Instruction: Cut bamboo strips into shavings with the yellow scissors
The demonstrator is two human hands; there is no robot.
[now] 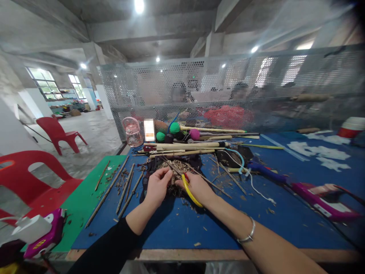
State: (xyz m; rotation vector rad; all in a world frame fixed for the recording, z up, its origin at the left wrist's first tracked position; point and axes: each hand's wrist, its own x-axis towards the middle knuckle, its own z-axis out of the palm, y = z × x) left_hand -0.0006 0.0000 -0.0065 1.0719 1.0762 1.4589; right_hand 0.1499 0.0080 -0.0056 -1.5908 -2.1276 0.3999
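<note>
My right hand is wrapped around yellow-handled pruning shears. Their dark blades point up and to the left, with a bit of red at the grip. Close by on the left, my left hand is closed in a pinch; whatever lies between its fingertips is too small to make out. Both hands are over a heap of short chopped twig pieces, which rests on a dark cloth. A long thin stick lies to the right of the heap, beyond my right hand.
Loose sticks lie left on the blue table mat. Behind the heap are stacked pale rods, green balls and a pink bottle. A purple tool lies right. A perforated screen stands behind; people sit beyond it.
</note>
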